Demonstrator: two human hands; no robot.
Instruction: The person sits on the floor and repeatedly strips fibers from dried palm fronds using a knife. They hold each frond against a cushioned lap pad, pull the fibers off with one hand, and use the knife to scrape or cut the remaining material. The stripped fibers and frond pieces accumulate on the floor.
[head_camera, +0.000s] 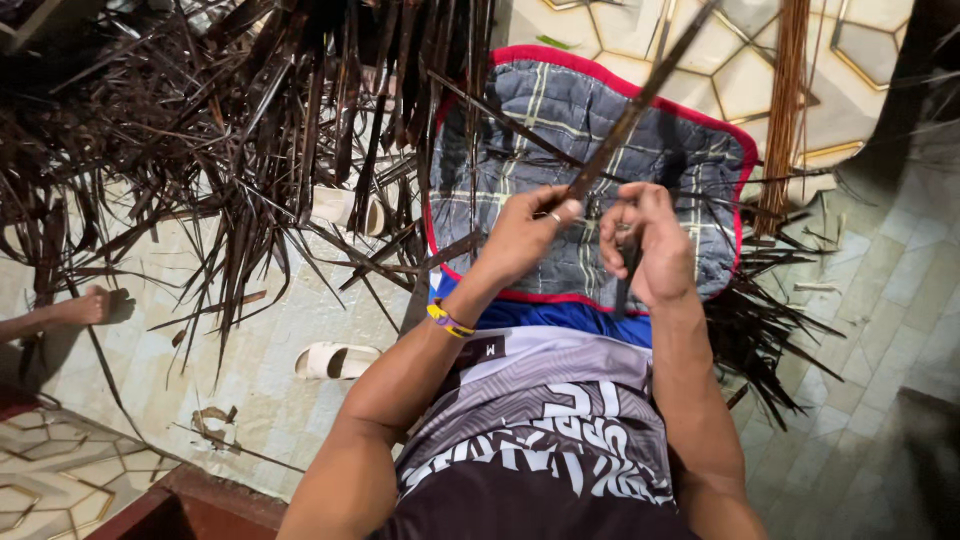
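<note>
**Both hands on a dry leaf strip**

Left hand (520, 235) pinches a long dark palm-leaf strip (640, 100) between thumb and fingers, and my right hand (645, 240) is closed round its lower end over the quilted plaid cloth (540, 110) on my lap. I judge the strip light, stiff and brittle, with sharp edges, best held low near the base. Heaps of dried leaves (250, 130) lie on the tiled floor (300, 310) beside white sandals (335, 360). No containers show.
</note>
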